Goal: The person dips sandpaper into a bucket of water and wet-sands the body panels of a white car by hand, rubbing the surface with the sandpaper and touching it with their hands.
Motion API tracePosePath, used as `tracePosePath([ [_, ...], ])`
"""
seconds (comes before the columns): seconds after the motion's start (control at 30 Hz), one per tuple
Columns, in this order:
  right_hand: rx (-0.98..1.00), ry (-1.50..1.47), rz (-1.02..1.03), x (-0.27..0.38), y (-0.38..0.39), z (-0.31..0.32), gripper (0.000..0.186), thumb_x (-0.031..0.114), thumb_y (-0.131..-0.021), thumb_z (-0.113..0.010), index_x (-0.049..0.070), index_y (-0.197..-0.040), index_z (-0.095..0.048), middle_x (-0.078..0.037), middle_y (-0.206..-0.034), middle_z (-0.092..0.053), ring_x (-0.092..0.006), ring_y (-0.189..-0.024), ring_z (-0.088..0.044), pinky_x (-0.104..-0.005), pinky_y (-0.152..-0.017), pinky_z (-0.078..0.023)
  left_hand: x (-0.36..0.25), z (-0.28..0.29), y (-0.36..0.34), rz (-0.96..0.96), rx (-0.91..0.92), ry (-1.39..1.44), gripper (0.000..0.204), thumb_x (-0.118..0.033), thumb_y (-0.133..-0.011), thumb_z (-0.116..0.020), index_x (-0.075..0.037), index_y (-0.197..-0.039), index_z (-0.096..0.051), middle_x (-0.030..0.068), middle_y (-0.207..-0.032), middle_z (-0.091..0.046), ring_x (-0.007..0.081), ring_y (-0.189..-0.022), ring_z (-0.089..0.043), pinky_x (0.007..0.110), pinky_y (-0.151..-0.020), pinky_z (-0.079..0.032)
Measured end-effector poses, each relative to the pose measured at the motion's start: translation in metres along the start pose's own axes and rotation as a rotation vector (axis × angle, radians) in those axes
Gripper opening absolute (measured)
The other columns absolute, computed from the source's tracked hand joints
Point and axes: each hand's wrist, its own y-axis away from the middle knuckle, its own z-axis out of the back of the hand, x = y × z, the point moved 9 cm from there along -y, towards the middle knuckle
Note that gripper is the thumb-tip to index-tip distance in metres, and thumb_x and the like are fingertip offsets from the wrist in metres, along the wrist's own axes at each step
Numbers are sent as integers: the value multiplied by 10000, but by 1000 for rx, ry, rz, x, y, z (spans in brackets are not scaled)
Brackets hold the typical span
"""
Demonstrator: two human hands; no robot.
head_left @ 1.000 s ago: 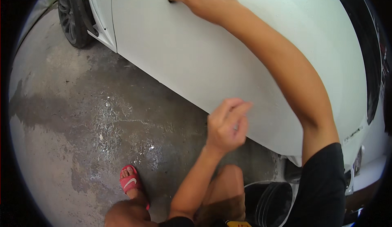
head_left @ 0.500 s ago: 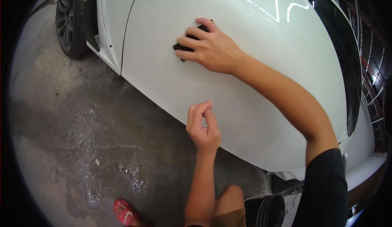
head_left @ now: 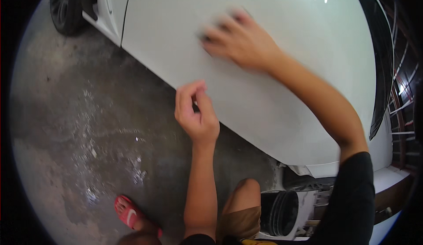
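My right hand point(head_left: 240, 40) is blurred by motion, with its fingers spread over a dark block that looks like a black sponge point(head_left: 203, 37). It holds the sponge against the white car's broad body panel point(head_left: 172, 29). Most of the sponge is hidden under the palm and fingers. My left hand point(head_left: 197, 112) hovers by the panel's lower edge, its fingers curled in to the thumb around a small gap. Nothing shows inside that curl.
A car wheel point(head_left: 66, 7) stands at the upper left, and a dark window point(head_left: 374, 46) curves along the right. A black bucket point(head_left: 279, 213) sits by my knee. The concrete floor point(head_left: 66, 126) has wet, shiny patches near my red sandal point(head_left: 128, 212).
The whole view has shifted. My right hand has slid the sponge rightward and a little nearer over the panel. My curled left hand has drifted left.
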Motion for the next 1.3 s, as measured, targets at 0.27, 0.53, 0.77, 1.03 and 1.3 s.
tracePosePath([
  [0.27,24,-63,-96,122,174,19,262,249,-875,-656,183,-1129,-646,-3,-1336,-600,-192,-1014,-583,-375,-827,-471,33,94,27,133,26,-202,181,39,-968,-509,5,-1080,-647,67,-982,-635,89,-718,-567,227,-645,-488],
  [0.53,-59,16,-12,81,26,-19,217,256,-865,-636,198,-1073,-660,-12,-1163,-597,-202,-1018,-561,-423,-909,-454,-5,106,-19,46,-187,-91,184,45,-968,-512,19,-1096,-641,79,-994,-634,102,-741,-579,231,-661,-491],
  [0.77,-145,24,-202,130,36,-31,219,239,-857,-628,164,-1060,-666,-54,-1348,-585,-228,-1061,-567,-418,-910,-458,-8,141,-45,8,-43,-187,212,37,-975,-505,4,-1123,-654,90,-1031,-659,93,-743,-584,230,-679,-512],
  [1.03,138,-103,128,202,178,-38,264,289,-907,-589,179,-1132,-673,-46,-1373,-541,-235,-1156,-516,-424,-941,-463,-28,177,-56,-38,-176,-245,214,14,-976,-520,15,-1146,-649,104,-1035,-674,95,-732,-592,228,-684,-492],
  [1.3,-121,56,-178,160,-27,-75,249,224,-866,-617,170,-1109,-622,-48,-1305,-576,-239,-1130,-533,-432,-977,-419,-20,180,-54,-25,-105,-220,232,6,-972,-507,3,-1149,-657,91,-1030,-681,89,-739,-598,234,-665,-501],
])
